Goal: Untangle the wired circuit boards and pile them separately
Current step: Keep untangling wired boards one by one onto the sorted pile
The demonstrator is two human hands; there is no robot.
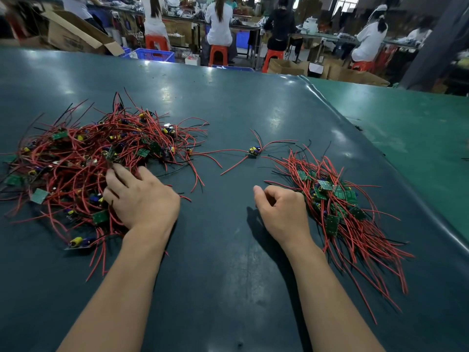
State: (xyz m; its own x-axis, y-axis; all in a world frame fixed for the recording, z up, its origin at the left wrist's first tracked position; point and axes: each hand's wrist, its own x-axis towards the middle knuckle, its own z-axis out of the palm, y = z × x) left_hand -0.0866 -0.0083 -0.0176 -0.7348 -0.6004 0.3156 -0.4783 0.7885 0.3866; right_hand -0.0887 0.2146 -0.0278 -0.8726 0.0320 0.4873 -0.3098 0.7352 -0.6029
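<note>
A big tangled heap of small green circuit boards with red and black wires (pixel 83 158) covers the left of the dark table. My left hand (pixel 139 196) lies on the heap's near right edge, fingers reaching into the wires; what they hold is hidden. A tidier pile of boards with combed-out wires (pixel 340 204) lies at the right. My right hand (pixel 279 209) rests beside that pile's left edge with loosely curled fingers and nothing in it. One single board with its wires (pixel 254 151) lies alone between the two piles, farther back.
The dark green table mat (pixel 228 262) ends in a raised seam at the right, beyond which lies a lighter green surface (pixel 406 128). Past the far edge, several people sit on orange stools among cardboard boxes and blue crates.
</note>
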